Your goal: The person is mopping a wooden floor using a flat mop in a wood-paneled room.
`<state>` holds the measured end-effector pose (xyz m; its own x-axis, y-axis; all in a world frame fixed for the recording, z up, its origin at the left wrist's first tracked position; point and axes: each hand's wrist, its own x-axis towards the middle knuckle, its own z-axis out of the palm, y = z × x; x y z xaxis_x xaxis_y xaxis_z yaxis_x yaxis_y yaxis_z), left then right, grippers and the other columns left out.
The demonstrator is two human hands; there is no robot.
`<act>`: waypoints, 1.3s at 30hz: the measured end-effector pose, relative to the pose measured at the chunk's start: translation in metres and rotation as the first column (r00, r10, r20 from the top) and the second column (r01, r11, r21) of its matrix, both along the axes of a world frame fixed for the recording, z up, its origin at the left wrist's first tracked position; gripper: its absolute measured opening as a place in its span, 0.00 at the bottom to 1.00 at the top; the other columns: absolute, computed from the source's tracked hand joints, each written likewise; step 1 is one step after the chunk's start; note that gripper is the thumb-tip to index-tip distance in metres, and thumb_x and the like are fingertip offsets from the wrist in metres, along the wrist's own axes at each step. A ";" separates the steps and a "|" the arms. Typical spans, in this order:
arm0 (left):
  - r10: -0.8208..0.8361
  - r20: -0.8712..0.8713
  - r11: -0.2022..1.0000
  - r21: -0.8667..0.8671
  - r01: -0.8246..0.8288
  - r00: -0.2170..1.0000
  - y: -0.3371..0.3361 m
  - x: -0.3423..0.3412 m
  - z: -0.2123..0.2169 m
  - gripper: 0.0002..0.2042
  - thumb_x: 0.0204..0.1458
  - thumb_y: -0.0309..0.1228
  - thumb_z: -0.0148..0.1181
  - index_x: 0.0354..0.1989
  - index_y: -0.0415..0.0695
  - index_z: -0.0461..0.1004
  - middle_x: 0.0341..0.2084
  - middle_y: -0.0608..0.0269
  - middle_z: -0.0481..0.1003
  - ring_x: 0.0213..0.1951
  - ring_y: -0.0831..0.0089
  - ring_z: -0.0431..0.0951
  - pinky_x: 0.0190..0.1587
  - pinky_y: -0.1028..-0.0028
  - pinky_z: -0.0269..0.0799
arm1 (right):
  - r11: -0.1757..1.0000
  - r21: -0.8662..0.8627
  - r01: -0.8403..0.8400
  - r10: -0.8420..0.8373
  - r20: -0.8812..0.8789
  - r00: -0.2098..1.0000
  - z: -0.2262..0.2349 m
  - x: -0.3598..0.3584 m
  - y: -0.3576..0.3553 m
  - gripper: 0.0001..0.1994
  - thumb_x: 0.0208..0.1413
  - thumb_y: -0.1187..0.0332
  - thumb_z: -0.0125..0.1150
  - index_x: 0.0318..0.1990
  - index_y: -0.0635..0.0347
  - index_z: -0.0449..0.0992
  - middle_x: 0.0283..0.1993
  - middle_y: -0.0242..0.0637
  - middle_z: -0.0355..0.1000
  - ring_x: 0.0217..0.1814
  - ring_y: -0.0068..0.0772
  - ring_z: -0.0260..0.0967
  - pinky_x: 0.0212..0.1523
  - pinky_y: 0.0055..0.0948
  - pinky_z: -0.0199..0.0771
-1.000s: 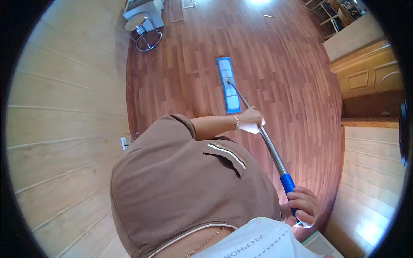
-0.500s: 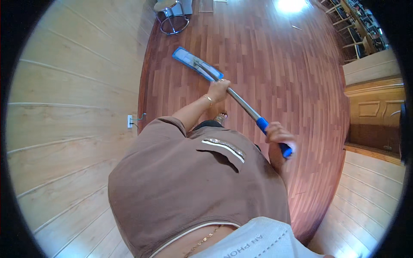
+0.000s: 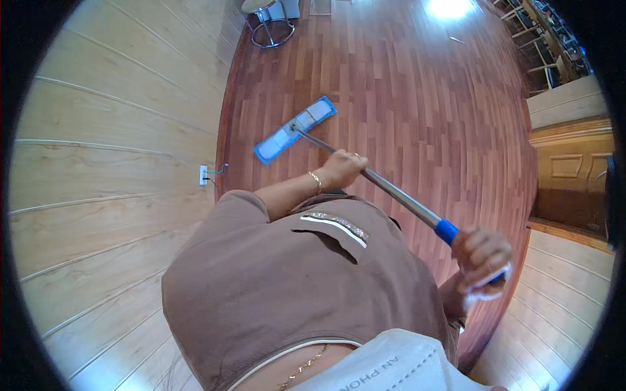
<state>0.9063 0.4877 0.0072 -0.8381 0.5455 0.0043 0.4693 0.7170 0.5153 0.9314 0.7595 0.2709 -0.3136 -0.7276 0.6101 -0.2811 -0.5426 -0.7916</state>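
Observation:
A flat mop (image 3: 391,189) with a metal pole runs slantwise across the view. Its rectangular white head with a blue fringed pad (image 3: 312,116) lies on the wooden floor ahead of me, tilted up toward the right. My left hand (image 3: 344,169), with a gold bracelet at the wrist, is closed around the pole a little behind the head. At the far end of the pole, my right hand (image 3: 481,255) grips the blue handle on my right side. Something white, perhaps cloth, shows beneath that hand; it is blurred.
A light panelled wall (image 3: 117,169) stands close on my left, with a white socket (image 3: 203,175) and a cable. A round metal stool (image 3: 270,29) stands ahead at left. On the right are a wooden door (image 3: 570,173) and a cluttered rack (image 3: 548,45). A small thin object (image 3: 457,40) lies on the floor.
The mop head has swung round and come closer to me, its right end now pointing away. My right hand has pulled the handle back and rightward; my left hand moved slightly right and nearer.

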 end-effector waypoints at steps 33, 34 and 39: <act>0.268 0.107 0.952 -0.180 -0.247 0.957 0.060 0.011 0.017 0.06 0.41 0.33 0.58 0.26 0.46 0.77 0.30 0.55 0.77 0.40 0.58 0.78 0.39 0.56 0.67 | 0.988 -0.047 -0.149 0.144 -0.092 0.985 0.000 -0.055 0.070 0.13 0.42 0.60 0.67 0.27 0.62 0.79 0.22 0.36 0.74 0.27 0.36 0.74 0.33 0.37 0.74; 0.308 0.093 0.941 -0.178 -0.289 0.947 0.059 0.010 0.010 0.07 0.41 0.33 0.57 0.27 0.46 0.77 0.30 0.55 0.77 0.40 0.58 0.77 0.39 0.55 0.67 | 0.987 -0.033 -0.157 0.157 -0.025 0.987 -0.006 -0.057 0.072 0.10 0.41 0.62 0.64 0.25 0.61 0.78 0.23 0.36 0.73 0.28 0.38 0.74 0.38 0.40 0.73; 0.457 -0.091 0.882 -0.081 -0.464 0.885 0.056 0.001 -0.022 0.05 0.40 0.31 0.59 0.22 0.46 0.70 0.24 0.58 0.74 0.35 0.56 0.76 0.33 0.56 0.66 | 0.996 0.067 0.054 -0.062 0.123 0.990 -0.033 -0.055 0.081 0.05 0.38 0.68 0.58 0.18 0.57 0.71 0.21 0.34 0.72 0.29 0.39 0.75 0.52 0.45 0.65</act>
